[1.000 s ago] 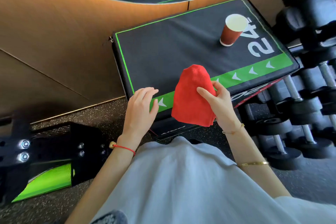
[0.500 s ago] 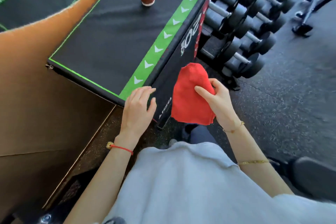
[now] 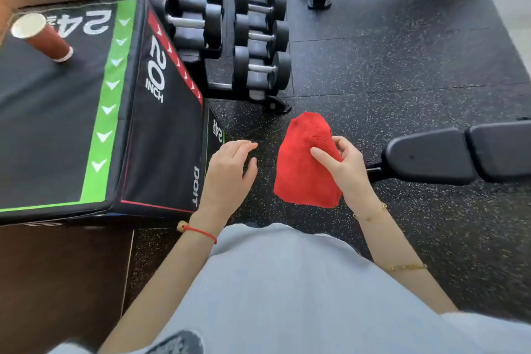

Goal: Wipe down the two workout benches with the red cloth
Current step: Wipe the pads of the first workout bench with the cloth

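- Right hand (image 3: 346,172): pinches the red cloth (image 3: 304,164) between thumb and curled fingers, gripping its right edge, held in the air above the floor (image 3: 402,72).
- Red cloth: hangs draped, long axis running from 12 to 6 o'clock, rounded peak pointing to 12 o'clock, ragged lower hem toward 6 o'clock. It sits just right of frame centre.
- Left hand (image 3: 230,178): holds nothing, fingers loosely curled and relaxed, near the cloth at its 9 o'clock, apart from it.
- Workout bench (image 3: 459,155): black padded, lies at 3 o'clock of the cloth, long axis left to right, rounded end pointing toward the right hand.
- Plyo box (image 3: 71,123): at 9 o'clock, with a paper cup (image 3: 43,37) standing on top.
- Dumbbell rack (image 3: 230,26): at 12 o'clock.
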{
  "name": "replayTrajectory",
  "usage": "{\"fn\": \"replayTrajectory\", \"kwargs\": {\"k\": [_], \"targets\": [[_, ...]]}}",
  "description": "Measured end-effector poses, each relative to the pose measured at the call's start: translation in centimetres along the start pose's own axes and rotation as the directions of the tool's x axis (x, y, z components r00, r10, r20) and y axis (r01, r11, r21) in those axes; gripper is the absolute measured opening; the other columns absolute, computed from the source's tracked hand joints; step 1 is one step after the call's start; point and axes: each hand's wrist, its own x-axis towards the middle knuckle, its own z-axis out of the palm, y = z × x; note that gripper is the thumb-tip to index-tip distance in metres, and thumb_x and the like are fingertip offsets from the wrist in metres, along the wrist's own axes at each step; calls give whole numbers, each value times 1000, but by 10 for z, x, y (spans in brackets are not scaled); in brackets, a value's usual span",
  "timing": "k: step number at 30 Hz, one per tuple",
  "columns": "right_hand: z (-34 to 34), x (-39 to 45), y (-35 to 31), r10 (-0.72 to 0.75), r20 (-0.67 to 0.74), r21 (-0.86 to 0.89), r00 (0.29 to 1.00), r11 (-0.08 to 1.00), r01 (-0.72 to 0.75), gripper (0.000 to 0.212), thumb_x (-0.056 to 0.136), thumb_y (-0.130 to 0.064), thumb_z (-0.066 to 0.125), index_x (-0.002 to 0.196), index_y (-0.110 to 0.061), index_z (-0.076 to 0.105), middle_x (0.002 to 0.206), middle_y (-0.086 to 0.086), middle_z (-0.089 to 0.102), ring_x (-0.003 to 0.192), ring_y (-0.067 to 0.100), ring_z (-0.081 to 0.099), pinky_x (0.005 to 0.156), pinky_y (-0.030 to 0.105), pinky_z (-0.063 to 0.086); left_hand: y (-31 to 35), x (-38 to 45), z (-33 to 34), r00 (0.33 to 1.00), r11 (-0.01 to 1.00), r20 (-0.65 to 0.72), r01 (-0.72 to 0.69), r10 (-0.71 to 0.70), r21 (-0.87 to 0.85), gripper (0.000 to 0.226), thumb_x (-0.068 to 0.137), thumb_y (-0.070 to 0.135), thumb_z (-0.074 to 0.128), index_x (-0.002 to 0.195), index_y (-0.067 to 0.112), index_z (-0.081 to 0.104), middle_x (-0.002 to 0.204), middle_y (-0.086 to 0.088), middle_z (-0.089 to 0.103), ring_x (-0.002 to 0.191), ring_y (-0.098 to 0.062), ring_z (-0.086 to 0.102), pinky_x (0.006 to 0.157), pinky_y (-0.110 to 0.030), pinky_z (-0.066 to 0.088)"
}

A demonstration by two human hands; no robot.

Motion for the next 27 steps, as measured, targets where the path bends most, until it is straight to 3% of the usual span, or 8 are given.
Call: {"fn": "replayTrajectory", "kwargs": {"k": [6, 15, 24, 27], "targets": [[-123, -39, 19, 12, -150, 44, 989, 999, -6, 21, 82, -18, 76, 99, -13, 64, 85, -3, 69, 75, 6, 62, 72, 25, 50, 101, 1, 61, 989, 989, 38, -143, 145, -42, 29, 94, 11, 59, 122, 8, 66, 123, -6, 66, 118, -24, 59, 103, -39, 46], [-301, -87, 58, 47, -295, 11, 954, 999, -45, 25, 82, -19, 76, 102, -10, 64, 90, 2, 69, 79, 10, 61, 76, 30, 50, 240, -31, 159, 973, 972, 87, -205, 215, -112, 29, 93, 9, 60, 121, 7, 66, 122, -8, 66, 116, -27, 59, 103, -44, 47], [-395, -78, 85, 79, -342, -2, 936, 996, -85, 25, 83, -18, 75, 103, -9, 63, 92, 0, 68, 80, 7, 62, 73, 19, 50, 319, -29, 214, 960, 969, 149, -220, 236, -112, 29, 92, 9, 61, 121, 7, 66, 121, -8, 67, 114, -26, 60, 101, -43, 48], [-414, -62, 93, 104, -356, -5, 929, 994, -113, 24, 82, -18, 75, 101, -11, 62, 91, 0, 67, 81, 9, 61, 75, 22, 50, 333, -14, 229, 956, 969, 171, -225, 240, -103, 29, 93, 10, 61, 121, 7, 66, 122, -7, 67, 114, -26, 60, 101, -43, 48]]}}
